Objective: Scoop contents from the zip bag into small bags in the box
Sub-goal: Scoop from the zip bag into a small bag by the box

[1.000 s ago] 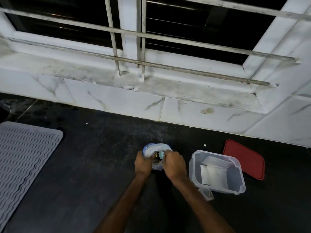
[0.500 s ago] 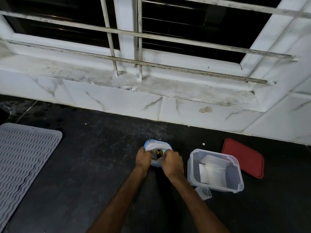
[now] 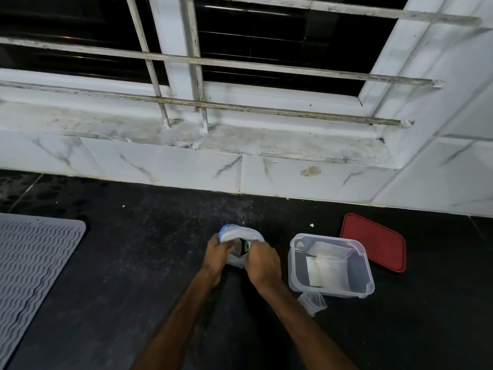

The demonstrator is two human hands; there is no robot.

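Early stage, judging by layout. Gripping the zip bag (image 3: 240, 234) at its mouth with both hands: left hand (image 3: 216, 254) pinching the left edge, right hand (image 3: 263, 265) curled over the right edge, each grip clamped on the plastic and spreading the opening. Held on or just over the dark desk (image 3: 128, 268), near-centre, cannot tell which; just left of the box (image 3: 292, 273), not touching it. Blue strip along the bag's far rim; dark contents glimpsed through the gap, too small to identify. No scoop or spoon visible. Inside the box: flat clear small bags (image 3: 324, 263) lying against the far wall and the floor, looking unfilled. Also one small clear bag (image 3: 312, 303) on the desk at the box's near wall, touching or just beside it, cannot tell. Off and flat on the desk, right-far of the box: red lid (image 3: 373, 243). Done, at a guess: lid removed, zip bag opened or nearly so. Left: all scooping and filling. Far left, well apart: ribbed grey mat (image 3: 34, 263). No brand, label or writing readable anywhere.
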